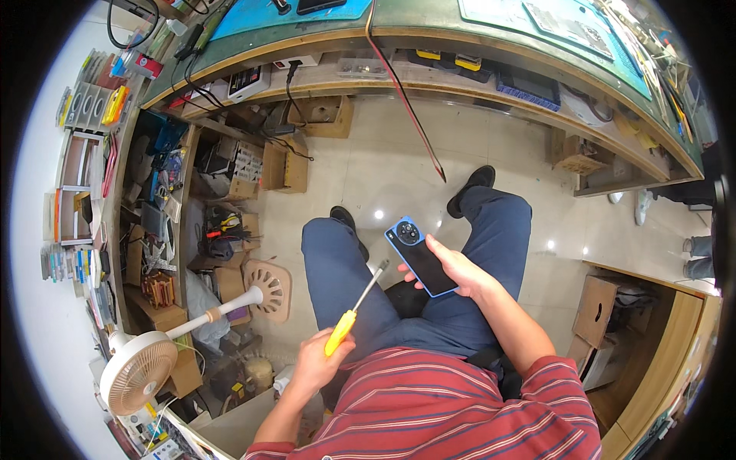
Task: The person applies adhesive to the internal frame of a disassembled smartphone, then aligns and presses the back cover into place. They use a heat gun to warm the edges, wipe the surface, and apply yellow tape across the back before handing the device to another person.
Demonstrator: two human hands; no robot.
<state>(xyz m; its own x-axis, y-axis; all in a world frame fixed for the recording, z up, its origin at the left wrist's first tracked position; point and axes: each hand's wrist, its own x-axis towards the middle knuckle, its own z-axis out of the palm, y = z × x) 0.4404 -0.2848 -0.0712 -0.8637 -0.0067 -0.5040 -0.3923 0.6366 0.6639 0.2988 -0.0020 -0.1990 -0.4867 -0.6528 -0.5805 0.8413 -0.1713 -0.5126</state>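
Observation:
My left hand (318,359) is closed round the yellow handle (341,330) of a screwdriver, whose metal shaft slants up and right to a wide dark tip (382,265) over my lap. My right hand (457,268) holds a phone (422,264) with a dark back, a large round camera module and a blue frame. The phone is tilted, its camera end toward the top left, above my thighs. The screwdriver tip is a little left of the phone, apart from it.
A workbench (261,42) with blue mats (571,54) spans the top, a red-and-black cable (400,88) hanging over its edge. Cluttered shelves (184,176) and a white fan (142,372) stand left. A wooden cabinet (682,337) is at right. Another person's shoe (643,205) shows at right.

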